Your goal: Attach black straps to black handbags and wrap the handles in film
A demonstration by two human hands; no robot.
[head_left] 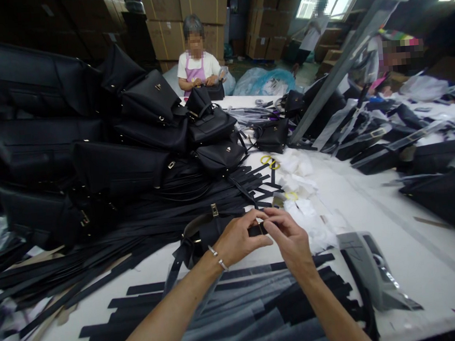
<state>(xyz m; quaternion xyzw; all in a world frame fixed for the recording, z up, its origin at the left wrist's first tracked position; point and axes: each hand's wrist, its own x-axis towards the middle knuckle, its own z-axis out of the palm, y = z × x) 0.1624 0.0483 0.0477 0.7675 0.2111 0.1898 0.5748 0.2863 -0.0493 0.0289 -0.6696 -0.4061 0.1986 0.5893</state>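
A small black handbag lies on the white table in front of me, with a gold turn-lock plate sticking up from it. My left hand reaches over its right side, fingers curled around a black strap with a gold-coloured metal fitting. From the right, my right hand pinches the same strap end, its thumb and fingers close to the left fingertips. Part of the strap is hidden behind the fingers. Just below my hands lies a layer of long black and grey strips.
Finished-looking black handbags are piled at the left, above bundled black straps. Yellow-handled scissors and white paper scraps lie ahead. A grey tape dispenser stands at right, near a slanted metal post. A co-worker sits opposite.
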